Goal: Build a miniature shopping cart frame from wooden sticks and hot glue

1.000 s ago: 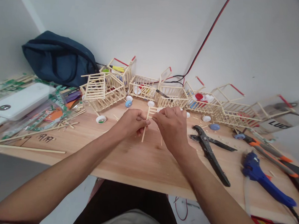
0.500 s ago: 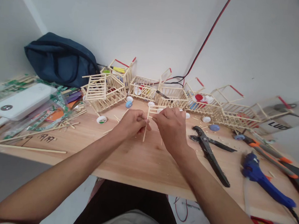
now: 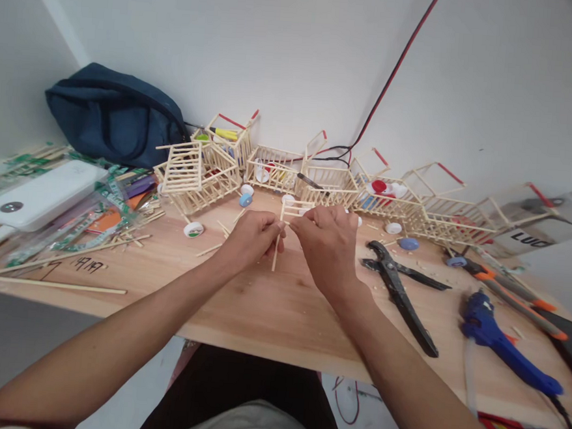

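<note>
Over the middle of the table my left hand (image 3: 260,235) pinches the near upright of a small ladder-like frame of thin wooden sticks (image 3: 276,256). Pale rungs run from that upright toward my right hand (image 3: 330,244), whose fingers are closed on a short wooden stick set across the frame. The fingers cover most of this stick, and the frame's right side is hidden behind the hand. Behind both hands stand several little carts of sticks, one a barred cart (image 3: 195,179) with a white cap wheel (image 3: 193,229).
Black pliers (image 3: 398,291), a blue glue gun (image 3: 502,341) and orange-grey pliers (image 3: 516,289) lie at the right. On the left are a white power bank (image 3: 43,191), plastic wrappers, loose sticks and a navy bag (image 3: 119,114). Bottle caps and stick scraps dot the table.
Both hands keep nearly the same place and grip. A stick end that showed below my right hand is now out of sight. The view has shifted very slightly.
</note>
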A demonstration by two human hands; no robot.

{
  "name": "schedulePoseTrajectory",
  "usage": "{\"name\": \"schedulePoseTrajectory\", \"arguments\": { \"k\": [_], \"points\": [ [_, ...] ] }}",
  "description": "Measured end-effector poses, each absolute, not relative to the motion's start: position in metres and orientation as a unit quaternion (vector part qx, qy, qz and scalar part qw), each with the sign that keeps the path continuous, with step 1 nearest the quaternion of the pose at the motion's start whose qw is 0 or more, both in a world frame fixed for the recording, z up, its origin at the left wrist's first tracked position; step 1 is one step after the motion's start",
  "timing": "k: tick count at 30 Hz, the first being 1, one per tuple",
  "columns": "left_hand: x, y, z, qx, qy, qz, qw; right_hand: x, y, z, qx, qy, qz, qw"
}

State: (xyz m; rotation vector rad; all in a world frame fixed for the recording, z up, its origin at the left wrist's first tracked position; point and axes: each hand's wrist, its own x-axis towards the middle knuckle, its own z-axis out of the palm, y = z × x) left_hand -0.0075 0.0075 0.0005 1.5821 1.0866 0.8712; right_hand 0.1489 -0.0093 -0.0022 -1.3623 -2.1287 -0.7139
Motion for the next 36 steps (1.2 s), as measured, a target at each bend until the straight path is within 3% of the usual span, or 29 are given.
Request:
{"name": "schedulePoseTrajectory", "arguments": {
  "k": [5, 8, 12, 15, 18, 28, 36],
  "points": [
    [-0.008, 0.009, 0.002, 0.622, 0.434, 0.379, 0.531, 0.152, -0.010, 0.005, -0.504, -0.778, -0.231, 0.295],
    [-0.009, 0.009, 0.003, 0.594, 0.436, 0.388, 0.554, 0.162, -0.010, 0.010, -0.515, -0.750, -0.152, 0.385],
    [-0.009, 0.010, 0.004, 0.576, 0.445, 0.386, 0.567, 0.177, -0.007, 0.005, -0.553, -0.655, 0.082, 0.509],
    [-0.009, 0.010, 0.005, 0.579, 0.448, 0.387, 0.559, 0.178, -0.006, 0.001, -0.548, -0.614, 0.303, 0.481],
    [-0.008, 0.010, 0.006, 0.599, 0.457, 0.382, 0.536, 0.169, -0.009, 0.001, -0.522, -0.588, 0.428, 0.446],
    [-0.009, 0.007, 0.000, 0.680, 0.453, 0.358, 0.453, 0.158, -0.009, -0.006, -0.519, -0.533, 0.444, 0.501],
    [-0.008, 0.005, 0.002, 0.690, 0.443, 0.358, 0.447, 0.156, -0.007, -0.017, -0.482, -0.494, 0.491, 0.532]
  ]
}}
